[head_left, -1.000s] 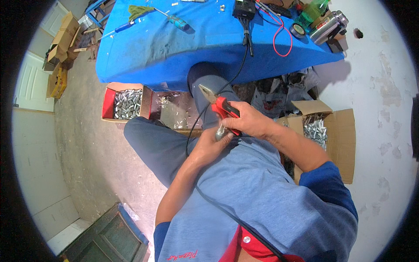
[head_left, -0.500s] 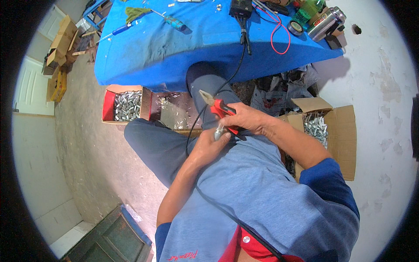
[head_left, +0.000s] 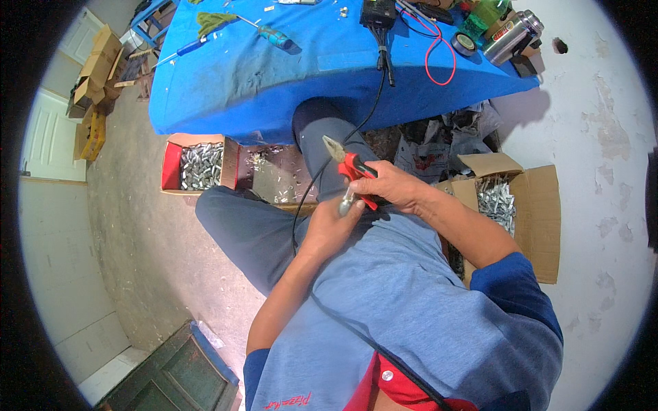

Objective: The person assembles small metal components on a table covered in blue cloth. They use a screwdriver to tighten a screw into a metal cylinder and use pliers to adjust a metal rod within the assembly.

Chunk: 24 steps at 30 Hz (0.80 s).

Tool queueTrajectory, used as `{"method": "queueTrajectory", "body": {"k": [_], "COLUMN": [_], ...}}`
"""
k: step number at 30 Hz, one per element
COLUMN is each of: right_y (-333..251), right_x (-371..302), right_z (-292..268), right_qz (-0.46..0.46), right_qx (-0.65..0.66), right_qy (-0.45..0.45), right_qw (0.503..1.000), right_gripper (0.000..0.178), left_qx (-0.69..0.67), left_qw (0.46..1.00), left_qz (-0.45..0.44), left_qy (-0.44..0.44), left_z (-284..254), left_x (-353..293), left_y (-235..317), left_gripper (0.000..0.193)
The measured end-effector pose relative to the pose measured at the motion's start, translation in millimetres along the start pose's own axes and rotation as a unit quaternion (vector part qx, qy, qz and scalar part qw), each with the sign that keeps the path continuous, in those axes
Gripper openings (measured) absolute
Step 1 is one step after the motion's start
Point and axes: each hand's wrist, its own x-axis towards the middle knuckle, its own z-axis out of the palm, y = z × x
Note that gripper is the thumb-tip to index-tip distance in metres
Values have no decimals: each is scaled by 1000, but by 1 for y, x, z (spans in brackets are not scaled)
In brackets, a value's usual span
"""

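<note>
My left hand (head_left: 327, 227) is closed round a small silvery metal cylinder (head_left: 345, 205), held upright in front of my lap. Combination pliers (head_left: 351, 166) with red and black handles lie in my right hand (head_left: 392, 185), their jaws pointing up and away to the left. The fingertips of that hand are at the top of the cylinder, close against my left thumb. Whether they pinch it or only touch it, I cannot tell. My left fingers are partly hidden behind the hand.
A red-lined box (head_left: 170, 168) of metal cylinders stands left of my knees; an open cardboard box (head_left: 538, 219) with similar parts stands at my right. On the blue-covered table (head_left: 274, 96) are a screwdriver (head_left: 275, 37) and a steel flask (head_left: 510, 40). A black cable (head_left: 373, 103) hangs across my lap.
The pliers have swung slightly to the right and up with my right hand. My left hand has stayed nearly in place, still holding the metal cylinder.
</note>
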Motion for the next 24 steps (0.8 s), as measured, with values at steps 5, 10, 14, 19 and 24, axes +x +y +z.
{"method": "queueTrajectory", "body": {"k": [5,10,14,19,24], "right_y": [-3,-17,-29,-63,-59], "right_x": [-3,-22,-58,-93,-88], "right_z": [-5,-16,-31,-29,-33], "right_qz": [2,18,65,172,202], "right_qx": [-18,-22,-97,-131,-137], "right_qy": [3,2,-42,-122,-174], "right_qw": [1000,1000,992,969,954], "right_gripper": [33,32,36,42,40], "left_qx": [43,79,75,53,92], "left_qw": [998,996,995,996,995], "left_qz": [5,-15,-6,3,-11], "left_qy": [36,49,59,69,43], "left_z": [3,-1,-1,2,0], "left_x": [0,-2,-2,0,-1], "left_y": [2,6,5,0,7], "left_gripper": [35,37,36,32,26]}}
